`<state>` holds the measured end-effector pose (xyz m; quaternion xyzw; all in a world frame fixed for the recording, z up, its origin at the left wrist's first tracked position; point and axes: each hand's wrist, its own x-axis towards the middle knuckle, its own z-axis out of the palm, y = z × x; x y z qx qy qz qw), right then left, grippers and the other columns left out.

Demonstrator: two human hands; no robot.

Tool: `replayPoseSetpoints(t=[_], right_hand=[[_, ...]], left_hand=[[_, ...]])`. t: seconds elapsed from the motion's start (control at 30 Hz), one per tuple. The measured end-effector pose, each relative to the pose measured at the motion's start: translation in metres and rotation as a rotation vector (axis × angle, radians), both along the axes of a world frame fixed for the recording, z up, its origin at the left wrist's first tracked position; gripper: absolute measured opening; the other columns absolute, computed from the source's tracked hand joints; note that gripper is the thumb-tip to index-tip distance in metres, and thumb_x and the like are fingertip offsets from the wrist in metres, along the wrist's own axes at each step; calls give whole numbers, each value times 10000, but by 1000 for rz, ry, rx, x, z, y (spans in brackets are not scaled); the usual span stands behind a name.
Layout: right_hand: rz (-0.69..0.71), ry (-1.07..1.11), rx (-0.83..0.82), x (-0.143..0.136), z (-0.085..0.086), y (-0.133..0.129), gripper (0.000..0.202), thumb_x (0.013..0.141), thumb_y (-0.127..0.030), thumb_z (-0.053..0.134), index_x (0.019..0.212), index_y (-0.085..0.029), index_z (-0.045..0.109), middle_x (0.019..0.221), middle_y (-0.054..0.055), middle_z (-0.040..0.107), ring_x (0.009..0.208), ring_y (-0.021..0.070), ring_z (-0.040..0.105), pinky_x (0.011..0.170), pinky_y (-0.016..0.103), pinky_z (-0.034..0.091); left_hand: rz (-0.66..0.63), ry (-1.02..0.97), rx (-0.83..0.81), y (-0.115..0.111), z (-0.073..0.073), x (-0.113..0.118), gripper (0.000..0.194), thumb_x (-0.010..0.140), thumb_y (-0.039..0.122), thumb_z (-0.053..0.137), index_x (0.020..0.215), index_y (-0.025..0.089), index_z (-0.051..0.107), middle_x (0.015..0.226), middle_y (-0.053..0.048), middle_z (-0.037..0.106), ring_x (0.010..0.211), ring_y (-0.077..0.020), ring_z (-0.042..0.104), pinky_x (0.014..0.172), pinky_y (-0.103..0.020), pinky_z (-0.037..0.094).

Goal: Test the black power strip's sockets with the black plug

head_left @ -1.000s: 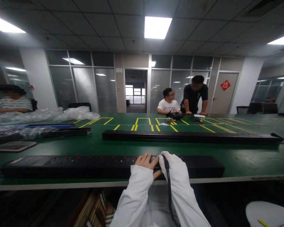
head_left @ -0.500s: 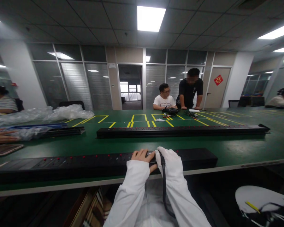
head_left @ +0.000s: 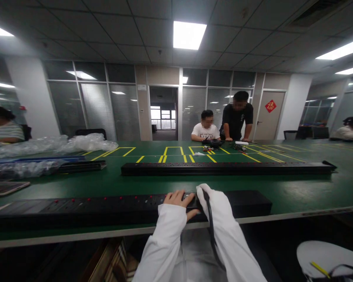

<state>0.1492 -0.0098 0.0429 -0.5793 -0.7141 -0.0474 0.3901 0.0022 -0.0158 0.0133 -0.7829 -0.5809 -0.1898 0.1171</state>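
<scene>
A long black power strip (head_left: 106,207) with a row of small red parts lies along the near edge of the table. My left hand (head_left: 178,199), bare below a white sleeve, grips it with fingers over the top and thumb at the front side. Close beside it on the right, my right hand (head_left: 214,199) wears a white glove and is closed on a black power cord (head_left: 209,213). The cord hangs down along my right forearm. Its plug end is at the strip's top, mostly hidden by the glove, so I cannot tell whether it sits in a socket.
A second black power strip (head_left: 223,169) lies farther back on the green table (head_left: 85,184). Clear plastic wrap (head_left: 85,141) and a tablet-like flat thing (head_left: 7,188) are on the left. Two people are across the table near tools (head_left: 211,148). A white stool (head_left: 329,254) stands lower right.
My right hand has shifted slightly right with the cord and turned, so its back shows differently. My left hand stays on the strip. The whole view has moved a little.
</scene>
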Motion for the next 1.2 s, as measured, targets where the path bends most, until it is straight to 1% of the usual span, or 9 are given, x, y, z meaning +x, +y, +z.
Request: replayPoseSetpoints(t=[0.1, 0.2, 0.27, 0.43, 0.57, 0.67, 0.87, 1.03, 1.2], right_hand=[[218, 149, -136, 13, 14, 10, 459, 840, -517, 323, 659, -197, 598, 624, 0, 610, 592, 106, 532, 561, 205, 362], [229, 589, 67, 33, 18, 11, 488, 853, -521, 271, 838, -190, 629, 795, 17, 637, 728, 114, 560, 661, 203, 417], [220, 671, 145, 46, 15, 9, 447, 807, -550, 371, 827, -183, 626, 810, 27, 641, 732, 126, 567, 670, 211, 423], [266, 374, -173, 61, 12, 6, 453, 803, -583, 349, 802, -212, 608, 641, -9, 601, 560, 103, 525, 543, 201, 383], [180, -75, -229, 56, 26, 8, 405, 836, -538, 318, 749, -245, 582, 581, -38, 574, 552, 84, 524, 508, 178, 311], [113, -228, -169, 51, 27, 8, 371, 839, -492, 331, 724, -250, 588, 561, -37, 576, 540, 83, 522, 494, 186, 272], [-192, -224, 126, 36, -2, -5, 299, 829, -458, 359, 859, -326, 626, 676, -26, 620, 597, 98, 521, 547, 211, 267], [-227, -224, 142, 33, -10, -10, 274, 817, -465, 385, 805, -325, 619, 599, -30, 569, 568, 104, 473, 551, 212, 252], [-206, -164, 354, 35, -22, 0, 257, 818, -410, 437, 852, -274, 654, 680, -24, 622, 630, 97, 490, 629, 215, 285]], left_hand=[[-4, -16, 0, -2, 1, 0, 562, 707, 615, 506, 1212, 374, 453, 1244, -57, 515, 1123, -258, 462, 913, -417, 345], [4, -23, 24, -1, -3, 1, 578, 688, 625, 521, 1212, 390, 448, 1250, -51, 512, 1126, -258, 462, 911, -415, 347], [14, -21, 48, 1, -7, 2, 592, 679, 620, 538, 1217, 394, 442, 1246, -50, 515, 1127, -259, 461, 910, -415, 346], [21, 25, 53, -1, -6, 3, 626, 714, 602, 503, 1277, 359, 376, 1241, -61, 516, 1123, -257, 459, 902, -407, 343], [33, 90, -15, -5, 7, 6, 705, 730, 579, 481, 1346, 339, 236, 1227, -70, 521, 1093, -272, 472, 874, -416, 347], [10, 142, -81, -2, 19, 13, 829, 674, 625, 506, 1366, 313, 174, 1165, -99, 555, 1027, -299, 507, 861, -448, 342], [-91, 159, -212, 12, 29, 30, 849, 641, 674, 498, 1355, 366, 156, 1121, -69, 562, 1000, -271, 522, 881, -438, 333], [-111, 150, -155, 4, 28, 31, 762, 672, 697, 429, 1326, 341, 270, 1094, -95, 544, 971, -288, 515, 808, -407, 381], [-119, 173, -128, 2, 27, 29, 720, 702, 674, 426, 1321, 338, 279, 1088, -95, 540, 956, -278, 515, 806, -401, 387]])
